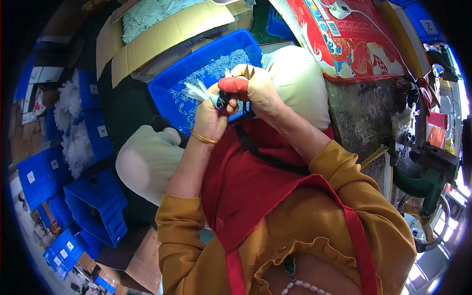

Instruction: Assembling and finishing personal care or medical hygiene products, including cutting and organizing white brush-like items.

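Observation:
My left hand (212,117) is closed around a small bundle of white ribbed plastic strips (197,91), whose ends fan out to the left. Close against it, my right hand (260,91) is also closed, with a red cover (233,85) on one digit. Dark pointed tips (250,72) stick up between the right hand's fingers; the rest of that object is hidden. A black piece (222,100) shows between the two hands, too covered to identify. Beneath them sits a blue plastic tub (162,91) with many short white pieces (209,69) scattered over its bottom.
Behind the tub, an open cardboard box (172,29) holds a mass of thin white strips (147,17). Blue bins (96,206) stack at the left. To the right are a red printed bag (354,49), a worn bench (361,118) and a green hand-wheel machine (418,177).

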{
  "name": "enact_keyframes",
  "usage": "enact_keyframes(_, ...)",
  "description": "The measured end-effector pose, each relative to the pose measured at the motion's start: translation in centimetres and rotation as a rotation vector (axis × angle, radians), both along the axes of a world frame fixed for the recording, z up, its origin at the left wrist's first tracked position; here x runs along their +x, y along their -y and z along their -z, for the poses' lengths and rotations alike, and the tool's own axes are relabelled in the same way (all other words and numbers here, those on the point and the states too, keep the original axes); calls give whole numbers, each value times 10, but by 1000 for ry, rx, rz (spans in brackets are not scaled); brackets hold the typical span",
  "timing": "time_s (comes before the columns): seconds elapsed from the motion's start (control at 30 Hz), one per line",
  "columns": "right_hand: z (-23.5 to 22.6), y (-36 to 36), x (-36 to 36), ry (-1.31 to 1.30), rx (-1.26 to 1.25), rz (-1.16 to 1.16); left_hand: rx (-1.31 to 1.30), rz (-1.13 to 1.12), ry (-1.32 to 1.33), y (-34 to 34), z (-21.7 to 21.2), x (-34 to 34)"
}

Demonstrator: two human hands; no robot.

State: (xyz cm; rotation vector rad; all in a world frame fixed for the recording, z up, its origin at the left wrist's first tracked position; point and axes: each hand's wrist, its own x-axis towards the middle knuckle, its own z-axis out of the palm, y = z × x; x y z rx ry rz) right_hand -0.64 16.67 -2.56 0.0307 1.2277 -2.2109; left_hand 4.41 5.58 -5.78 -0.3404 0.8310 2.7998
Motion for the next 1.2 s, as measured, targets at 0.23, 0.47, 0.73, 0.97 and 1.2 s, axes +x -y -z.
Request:
enact_keyframes(0.23,13,3,-6,103,-96,26,-160,-72,44,-2,0,-3)
enact_keyframes(0.47,22,3,-21,-394,332,208,-345,86,91,11,-14,-7)
enact_keyframes(0.73,1,-4,-16,-403,311,-206,-365,148,129,11,-25,-4)
enact_keyframes(0.97,-5,-2,-11,-369,267,-208,-481,252,76,13,-20,-2)
enact_keyframes(1.2,-8,-5,-15,-301,190,-34,-384,96,-34,15,-23,-4)
